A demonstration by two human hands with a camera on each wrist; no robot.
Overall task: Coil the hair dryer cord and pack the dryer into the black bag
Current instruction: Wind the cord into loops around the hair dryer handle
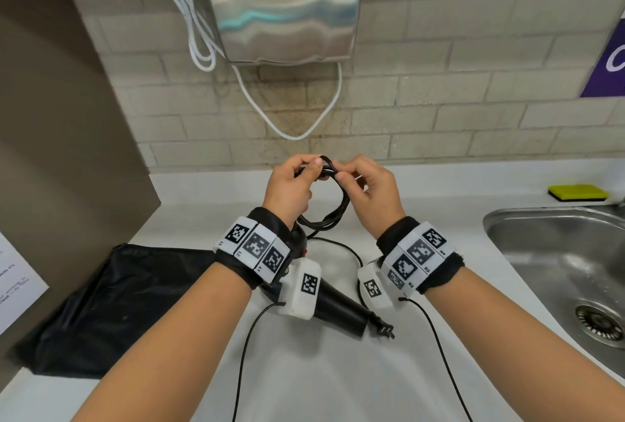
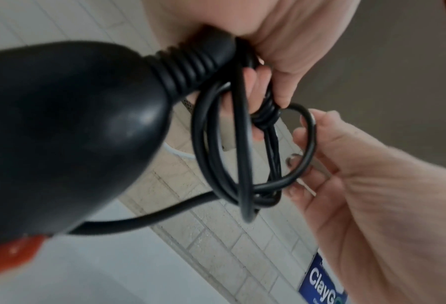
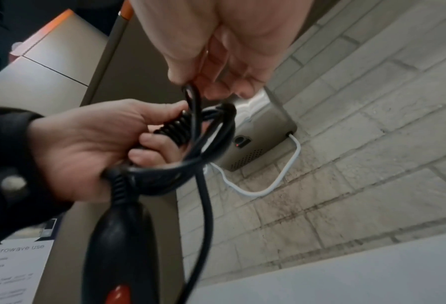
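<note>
Left hand [image 1: 291, 185] curled round the ribbed rubber collar at the handle end of the black plastic hair dryer [image 1: 338, 308], with the gathered turns of its black rubber-sheathed cord [image 1: 338, 205] trapped in the same grip. Right hand [image 1: 368, 191] pinching the newest loop between thumb and fingertips, just beside the left thumb. All held above the white desk [image 1: 338, 381], with the dryer hanging below the left wrist; impossible to tell whether its nose rests on the surface. Probably light enough for one hand yet nose-heavy, so likely to swing from that collar; better taken by the rigid handle when lifting toward the bag. Shell hard and smooth, somewhat slippery, likely to crack if dropped. Cord supple but springy, apt to unwind once released, hence best pinched where the turns cross. Flat black fabric bag [image 1: 111, 303] lying limp on the desk to the left, soft enough to need its mouth held open. Counted: one dryer, one cord, one bag, two hands; three or four turns in the coil, exact number unclear where strands overlap; one slack length [image 1: 351, 252] of cord not yet wound, curving over the desk
</note>
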